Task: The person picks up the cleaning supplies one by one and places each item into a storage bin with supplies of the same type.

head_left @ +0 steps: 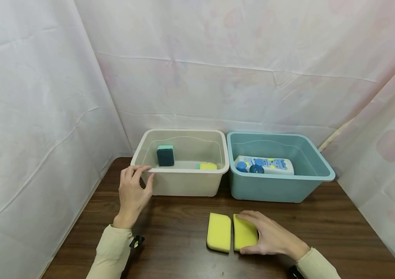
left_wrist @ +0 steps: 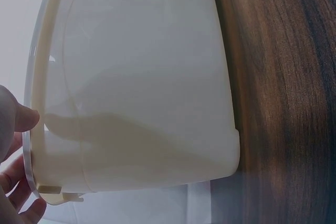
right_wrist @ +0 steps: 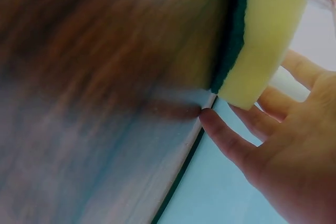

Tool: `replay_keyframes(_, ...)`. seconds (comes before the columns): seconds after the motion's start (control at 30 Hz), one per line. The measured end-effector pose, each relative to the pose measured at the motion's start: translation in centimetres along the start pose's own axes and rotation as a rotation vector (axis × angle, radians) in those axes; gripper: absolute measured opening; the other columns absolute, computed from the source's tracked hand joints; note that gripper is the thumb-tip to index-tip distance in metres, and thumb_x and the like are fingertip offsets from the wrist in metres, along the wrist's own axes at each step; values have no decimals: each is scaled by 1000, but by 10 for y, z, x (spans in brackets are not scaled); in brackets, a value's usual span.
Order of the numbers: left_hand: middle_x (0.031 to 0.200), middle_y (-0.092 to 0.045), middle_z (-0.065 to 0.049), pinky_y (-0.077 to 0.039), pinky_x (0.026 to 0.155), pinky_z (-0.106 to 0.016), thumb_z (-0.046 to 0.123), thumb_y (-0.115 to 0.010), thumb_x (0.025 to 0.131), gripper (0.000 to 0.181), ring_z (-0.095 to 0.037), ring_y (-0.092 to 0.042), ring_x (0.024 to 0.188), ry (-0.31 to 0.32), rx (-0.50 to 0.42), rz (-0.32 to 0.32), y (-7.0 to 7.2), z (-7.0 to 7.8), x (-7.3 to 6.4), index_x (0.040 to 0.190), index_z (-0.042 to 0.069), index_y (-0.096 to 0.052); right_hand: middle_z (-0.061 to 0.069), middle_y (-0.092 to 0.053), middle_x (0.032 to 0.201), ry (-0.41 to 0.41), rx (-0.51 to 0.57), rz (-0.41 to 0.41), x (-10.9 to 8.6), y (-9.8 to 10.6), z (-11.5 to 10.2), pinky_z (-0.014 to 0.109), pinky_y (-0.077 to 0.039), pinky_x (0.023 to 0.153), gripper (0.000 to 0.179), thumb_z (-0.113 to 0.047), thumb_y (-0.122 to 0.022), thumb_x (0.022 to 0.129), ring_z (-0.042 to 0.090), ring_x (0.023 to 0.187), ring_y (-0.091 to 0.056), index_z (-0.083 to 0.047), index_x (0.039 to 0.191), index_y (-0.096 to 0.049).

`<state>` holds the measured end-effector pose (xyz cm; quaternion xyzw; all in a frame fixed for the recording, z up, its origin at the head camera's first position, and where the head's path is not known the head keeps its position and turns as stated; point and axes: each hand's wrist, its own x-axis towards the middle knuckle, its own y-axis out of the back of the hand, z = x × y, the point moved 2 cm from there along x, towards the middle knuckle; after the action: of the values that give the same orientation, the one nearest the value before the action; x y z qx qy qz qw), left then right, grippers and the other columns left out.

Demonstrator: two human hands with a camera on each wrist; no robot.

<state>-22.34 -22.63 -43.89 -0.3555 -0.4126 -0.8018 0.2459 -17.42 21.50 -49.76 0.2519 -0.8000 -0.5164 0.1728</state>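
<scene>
My left hand (head_left: pixel 132 192) holds the near left corner of a cream plastic bin (head_left: pixel 183 184), fingers over the rim and thumb against its front wall. In the left wrist view the fingers (left_wrist: pixel 34 211) show around that rim. On the wooden table my right hand (head_left: pixel 274 236) spans a yellow sponge (head_left: pixel 244 234), fingers at its far end and thumb at its near end. The right wrist view shows this sponge (right_wrist: pixel 278 30) with a dark green scouring layer underneath. Just left of it lies a second yellow sponge (head_left: pixel 219 232), a narrow gap apart.
Inside the cream bin are an upright dark green sponge (head_left: pixel 165 157) and a partly hidden yellow sponge (head_left: pixel 207 166). To the right stands a blue bin (head_left: pixel 267 190) holding a white printed bottle (head_left: pixel 278 166) and blue-capped bottles (head_left: pixel 257 167). White curtains (head_left: pixel 197 89) hang behind and at the sides.
</scene>
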Motion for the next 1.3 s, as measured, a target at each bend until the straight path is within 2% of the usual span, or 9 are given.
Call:
replay_keyframes(0.5, 115, -66, -20, -51, 92, -61, 11, -85, 89, 26, -44, -56, 113, -2, -4, -4, 0, 2, -1, 113, 6, -77, -2, -61, 146, 34, -47, 26, -1, -2, 2, 47, -58, 102, 89, -78, -77, 80, 17, 130, -61, -23, 148, -62)
replay_keyframes(0.8, 115, -66, -20, -51, 93, -60, 10, -85, 88, 26, -44, -56, 113, -8, -3, 4, 1, 1, 0, 113, 6, -77, -4, -63, 144, 94, -81, 114, 0, 8, -1, 44, -59, 101, 88, -75, -81, 79, 15, 127, -63, -22, 147, -63)
replay_keyframes(0.97, 115, -66, -20, -51, 93, -60, 11, -85, 89, 26, -43, -56, 113, -6, 0, -3, 2, 2, 0, 113, 7, -77, 0, -63, 144, 99, -89, 112, 1, 14, -2, 46, -59, 101, 89, -76, -79, 80, 17, 128, -63, -20, 148, -63)
replay_keyframes(1.3, 115, -66, -19, -51, 93, -60, 12, -85, 89, 26, -43, -56, 113, -1, -6, -3, 2, 1, 0, 114, 7, -77, -1, -62, 145, 111, -102, 103, 6, 27, -4, 47, -59, 101, 90, -77, -78, 80, 18, 128, -63, -21, 148, -62)
